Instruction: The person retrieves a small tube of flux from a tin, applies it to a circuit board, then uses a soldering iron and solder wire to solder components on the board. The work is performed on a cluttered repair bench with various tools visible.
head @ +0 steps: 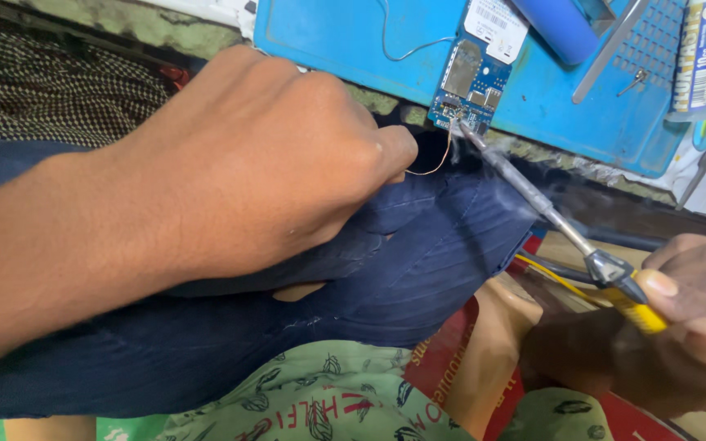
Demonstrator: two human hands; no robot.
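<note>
The blue work mat (345, 41) lies along the upper edge of the view and serves as the landmark. Below it stretches a dark blue trouser leg (418, 269), on which the left hand (255, 163) rests, its fingers pinched closed on a thin copper wire (439, 159) that curves up to the mat's lower edge. There a small blue circuit board (471, 77) overhangs the mat's edge. The right hand (688, 318), below and right of the mat, grips the yellow handle of a soldering iron (533, 192), whose tip touches the board's bottom corner where the wire meets it. A tube (700, 53) lies at the mat's right end.
</note>
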